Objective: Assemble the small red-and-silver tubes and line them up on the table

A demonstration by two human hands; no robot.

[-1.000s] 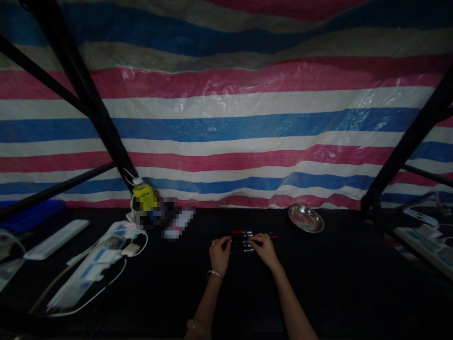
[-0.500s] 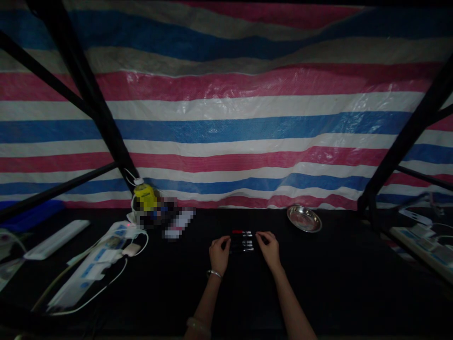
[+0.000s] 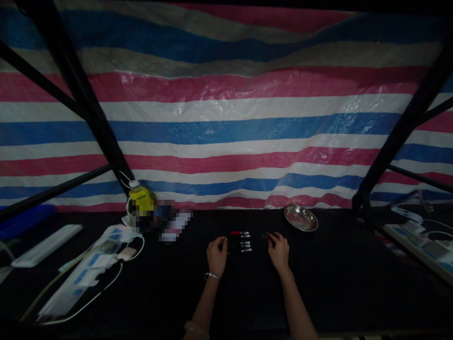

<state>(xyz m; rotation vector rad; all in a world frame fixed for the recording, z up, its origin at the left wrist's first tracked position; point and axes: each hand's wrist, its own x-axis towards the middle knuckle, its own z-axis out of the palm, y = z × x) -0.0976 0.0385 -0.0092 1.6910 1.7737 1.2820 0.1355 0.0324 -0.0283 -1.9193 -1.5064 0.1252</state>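
Several slim sticks with silver ends lie side by side in a row on the black table. The farthest is a red stick point(image 3: 235, 233); the nearer black sticks point(image 3: 244, 244) are hard to separate from the dark surface. My left hand point(image 3: 216, 255) rests at their left ends, thumb and forefinger curled into a pinch; whether anything sits between the tips is hidden. To the right of the row, my right hand point(image 3: 279, 250) is closed in a pinch. A small dark thing point(image 3: 264, 234) shows at its fingertips, too dim to name.
A shiny round metal dish point(image 3: 301, 218) stands at the back right. On the left lie a power strip point(image 3: 88, 269) with plugs and cables, a yellow bottle point(image 3: 140, 198) and a blurred-out patch. Black frame bars point(image 3: 385, 146) rise at both sides before a striped sheet point(image 3: 247, 127).
My right hand has moved right, away from the silver ends of the sticks, and a small dark thing now shows at its fingertips. My left hand stays by the row.
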